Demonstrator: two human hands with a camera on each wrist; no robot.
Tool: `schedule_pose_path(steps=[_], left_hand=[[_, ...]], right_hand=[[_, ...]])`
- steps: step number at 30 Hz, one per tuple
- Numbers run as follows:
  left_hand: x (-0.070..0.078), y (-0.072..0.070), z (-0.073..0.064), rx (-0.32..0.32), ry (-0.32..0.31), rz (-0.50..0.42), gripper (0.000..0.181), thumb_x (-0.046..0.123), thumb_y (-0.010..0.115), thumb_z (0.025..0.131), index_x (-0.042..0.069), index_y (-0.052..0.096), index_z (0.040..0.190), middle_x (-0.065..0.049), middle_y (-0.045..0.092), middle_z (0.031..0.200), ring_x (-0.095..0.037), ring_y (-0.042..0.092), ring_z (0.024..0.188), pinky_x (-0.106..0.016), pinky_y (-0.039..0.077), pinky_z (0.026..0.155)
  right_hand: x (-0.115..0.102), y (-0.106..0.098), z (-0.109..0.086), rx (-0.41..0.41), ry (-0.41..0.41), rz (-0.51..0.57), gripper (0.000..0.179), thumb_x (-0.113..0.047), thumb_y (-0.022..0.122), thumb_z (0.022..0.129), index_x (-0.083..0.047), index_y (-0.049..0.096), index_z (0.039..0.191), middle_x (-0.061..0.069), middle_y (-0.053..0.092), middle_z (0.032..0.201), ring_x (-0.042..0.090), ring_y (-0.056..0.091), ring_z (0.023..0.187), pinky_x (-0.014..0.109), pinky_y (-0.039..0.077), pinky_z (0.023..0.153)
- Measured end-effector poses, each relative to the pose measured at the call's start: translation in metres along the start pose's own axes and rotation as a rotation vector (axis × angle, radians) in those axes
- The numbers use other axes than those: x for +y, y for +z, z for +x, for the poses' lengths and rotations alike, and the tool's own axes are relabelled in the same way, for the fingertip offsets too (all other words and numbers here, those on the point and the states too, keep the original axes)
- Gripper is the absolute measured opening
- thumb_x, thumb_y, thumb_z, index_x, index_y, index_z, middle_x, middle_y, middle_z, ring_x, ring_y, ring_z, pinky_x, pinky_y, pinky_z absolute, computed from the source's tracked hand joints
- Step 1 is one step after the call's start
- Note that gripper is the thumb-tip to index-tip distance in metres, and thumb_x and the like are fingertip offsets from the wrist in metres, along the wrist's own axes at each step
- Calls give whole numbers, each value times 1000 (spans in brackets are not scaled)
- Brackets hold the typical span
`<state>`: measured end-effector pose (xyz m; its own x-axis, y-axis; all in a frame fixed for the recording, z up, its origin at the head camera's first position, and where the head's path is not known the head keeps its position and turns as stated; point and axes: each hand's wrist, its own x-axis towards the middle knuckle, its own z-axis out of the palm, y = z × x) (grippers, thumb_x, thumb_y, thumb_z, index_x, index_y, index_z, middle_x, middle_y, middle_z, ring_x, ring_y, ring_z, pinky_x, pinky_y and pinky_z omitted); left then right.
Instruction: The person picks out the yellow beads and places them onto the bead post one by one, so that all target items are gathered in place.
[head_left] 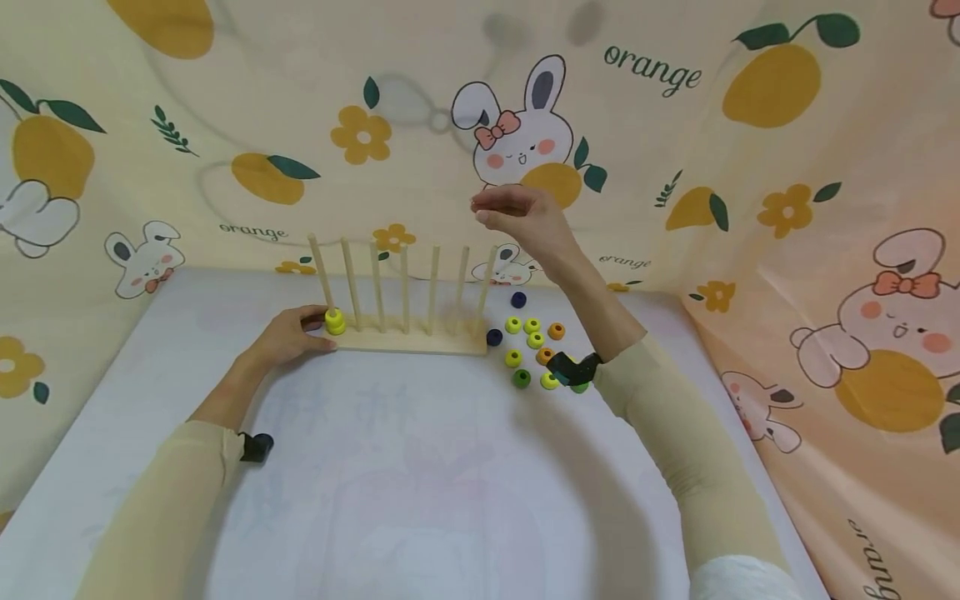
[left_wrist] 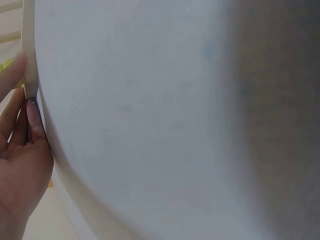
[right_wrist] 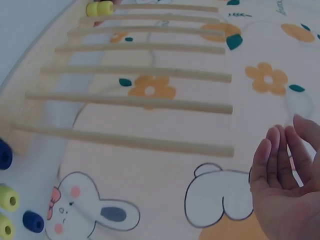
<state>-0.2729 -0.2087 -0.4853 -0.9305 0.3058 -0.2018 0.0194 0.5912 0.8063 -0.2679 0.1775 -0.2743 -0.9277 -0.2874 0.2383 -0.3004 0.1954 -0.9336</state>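
Observation:
A wooden peg stand (head_left: 408,340) with several upright rods stands at the back of the white table. Two yellow beads (head_left: 334,322) are stacked on its leftmost rod. At the left end of the stand, my left hand (head_left: 288,337) grips the base; the left wrist view shows the thumb and fingers around the end of the base (left_wrist: 30,55). My right hand (head_left: 528,221) is raised above the right end of the stand, apart from the rods. Its fingers (right_wrist: 272,165) are loosely bent, and nothing shows between them and the thumb.
Loose beads lie right of the stand: several yellow (head_left: 535,340), dark blue (head_left: 494,337), orange (head_left: 556,332) and green (head_left: 522,378). The right forearm partly covers that group. A printed cloth (head_left: 420,75) hangs behind the table (head_left: 390,467) and along its sides.

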Motion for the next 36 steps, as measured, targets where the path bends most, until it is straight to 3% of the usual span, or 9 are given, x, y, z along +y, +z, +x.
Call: schedule_pose_path(steps=[9, 19, 36], left_hand=[[0, 0, 0, 1, -7, 18, 84, 15, 79, 86, -7, 31, 150, -27, 39, 152, -40, 42, 136, -47, 34, 115], [1, 0, 1, -10, -27, 16, 85, 18, 80, 86, -6, 31, 151, -26, 39, 152, -40, 42, 137, -47, 34, 116], [2, 0, 0, -7, -34, 11, 83, 17, 79, 86, -7, 31, 150, -26, 38, 152, -40, 41, 137, -47, 33, 116]], right_hand=[[16, -19, -22, 14, -13, -33, 26, -12, 72, 92, -2, 70, 116, 10, 71, 113, 34, 63, 110, 29, 54, 95], [33, -43, -47, -47, 5, -145, 33, -19, 71, 94, -4, 68, 122, 10, 68, 121, 22, 63, 109, 28, 52, 96], [73, -69, -93, -26, 178, -200, 36, -27, 71, 93, -9, 67, 125, 6, 68, 123, 21, 63, 110, 30, 52, 97]])
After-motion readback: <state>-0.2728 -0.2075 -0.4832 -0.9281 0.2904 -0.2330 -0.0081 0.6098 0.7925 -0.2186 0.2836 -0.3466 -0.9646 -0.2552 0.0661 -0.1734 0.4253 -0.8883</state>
